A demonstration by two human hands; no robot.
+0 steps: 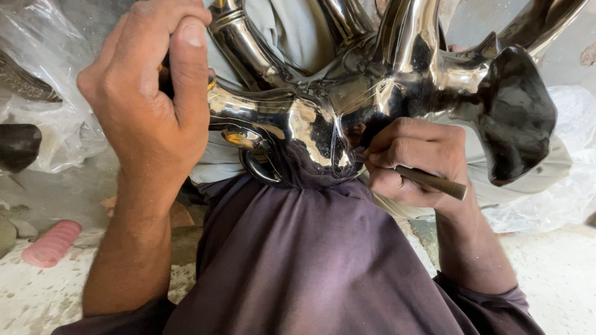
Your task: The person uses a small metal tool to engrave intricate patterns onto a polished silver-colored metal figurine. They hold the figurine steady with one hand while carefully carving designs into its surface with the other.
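Note:
A large shiny metal figure (347, 93) with curved polished arms rests on my lap, against my purple garment (310, 260). My left hand (152, 99) is wrapped around one of its curved arms at the upper left, thumb pointing up. My right hand (416, 161) is closed on a thin metal tool with a brown handle (434, 183). The tool's tip is pressed against the figure's underside near the centre and is hidden by my fingers. A dark, flared metal part (518, 118) sticks out at the right.
Crumpled clear plastic sheeting (49, 124) lies at the left and more of the sheeting (559, 198) at the right. A pink ribbed object (51, 243) lies on the pale rough floor (559, 279). A dark metal piece (17, 146) sits at the left edge.

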